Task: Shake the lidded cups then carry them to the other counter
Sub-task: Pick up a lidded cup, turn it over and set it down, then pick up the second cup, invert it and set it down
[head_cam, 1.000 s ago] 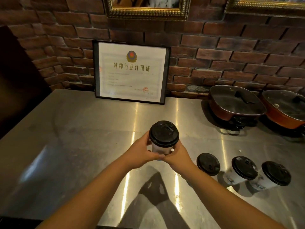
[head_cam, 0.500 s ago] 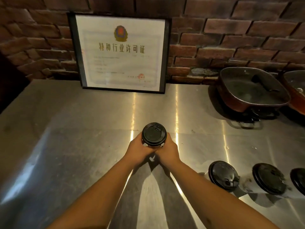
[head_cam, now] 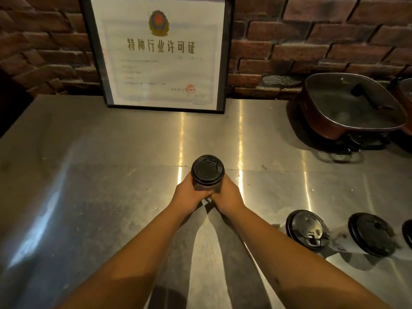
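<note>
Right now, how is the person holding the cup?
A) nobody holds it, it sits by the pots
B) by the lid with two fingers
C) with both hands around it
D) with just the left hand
C: the left hand and the right hand both wrap the sides of the cup, meeting in front just under its black lid.

counter [head_cam: 111,175] under the hands [head_cam: 209,195]: showing brushed, shiny metal | cup lid [head_cam: 207,170] between them: looking matt black plastic | wall [head_cam: 312,41] beyond: showing rough brick | pan [head_cam: 347,108] far right: gleaming glossy
</note>
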